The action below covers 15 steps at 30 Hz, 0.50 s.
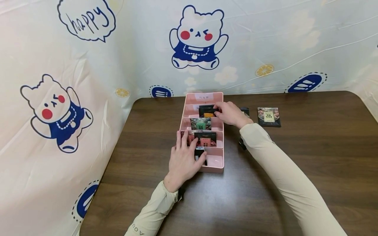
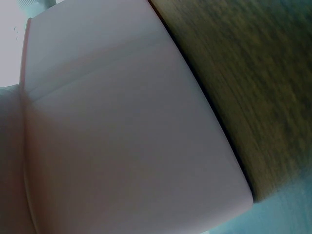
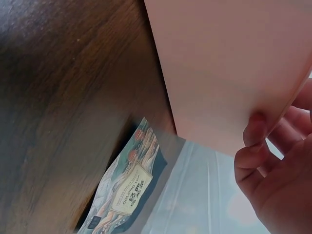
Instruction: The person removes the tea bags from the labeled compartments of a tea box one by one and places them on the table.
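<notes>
A pink divided box [image 1: 213, 169] stands on the table, with tea sachets in several compartments. My right hand [image 1: 231, 114] reaches over its right rim and pinches the edge of a black tea sachet with an orange label [image 1: 209, 114], in the second compartment from the back. In the right wrist view, the right fingers [image 3: 254, 129] bend at the rim. My left hand [image 1: 184, 160] lies spread over the box's front left, fingertips near red-labelled sachets [image 1: 205, 141] and thumb by a dark sachet [image 1: 199, 151]. A green-labelled sachet [image 1: 200, 124] sits in the middle compartment.
An oolong tea sachet [image 1: 268, 117] lies on the table [image 1: 319, 147] right of the box. Another sachet [image 1: 245, 111], partly hidden by the right hand, lies between them. A printed cloth [image 1: 141, 49] hangs behind and to the left of the table.
</notes>
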Tool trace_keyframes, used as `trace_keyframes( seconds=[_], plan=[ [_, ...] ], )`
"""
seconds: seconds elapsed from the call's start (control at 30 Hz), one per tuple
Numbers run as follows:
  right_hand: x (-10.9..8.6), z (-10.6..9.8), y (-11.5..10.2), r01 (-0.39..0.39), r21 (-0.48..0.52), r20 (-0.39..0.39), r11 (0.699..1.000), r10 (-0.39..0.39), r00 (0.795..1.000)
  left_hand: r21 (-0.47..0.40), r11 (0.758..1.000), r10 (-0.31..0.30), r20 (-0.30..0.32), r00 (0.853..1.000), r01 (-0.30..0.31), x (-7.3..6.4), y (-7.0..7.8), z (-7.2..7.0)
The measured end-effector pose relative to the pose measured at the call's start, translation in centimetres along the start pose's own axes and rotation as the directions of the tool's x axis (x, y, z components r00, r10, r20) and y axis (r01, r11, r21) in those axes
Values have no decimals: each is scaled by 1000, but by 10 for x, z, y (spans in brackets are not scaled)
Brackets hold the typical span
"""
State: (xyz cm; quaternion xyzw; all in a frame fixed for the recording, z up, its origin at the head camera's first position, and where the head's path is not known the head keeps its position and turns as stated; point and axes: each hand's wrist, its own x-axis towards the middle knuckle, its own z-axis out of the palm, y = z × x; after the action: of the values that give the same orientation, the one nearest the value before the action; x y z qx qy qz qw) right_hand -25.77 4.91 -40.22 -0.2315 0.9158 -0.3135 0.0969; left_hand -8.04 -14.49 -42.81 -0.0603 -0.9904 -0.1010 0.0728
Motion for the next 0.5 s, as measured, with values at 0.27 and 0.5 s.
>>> trace_keyframes(
  seconds=[0.27,0.5],
  plan=[
    [2,2,-1,11,-63,-26,998,-13,1000,-4,1000,7,-20,1000,-7,0,0,1],
    [3,5,1,19,-80,-34,997,-22,999,-5,1000,10,-25,1000,-10,0,-1,1]
  ],
)
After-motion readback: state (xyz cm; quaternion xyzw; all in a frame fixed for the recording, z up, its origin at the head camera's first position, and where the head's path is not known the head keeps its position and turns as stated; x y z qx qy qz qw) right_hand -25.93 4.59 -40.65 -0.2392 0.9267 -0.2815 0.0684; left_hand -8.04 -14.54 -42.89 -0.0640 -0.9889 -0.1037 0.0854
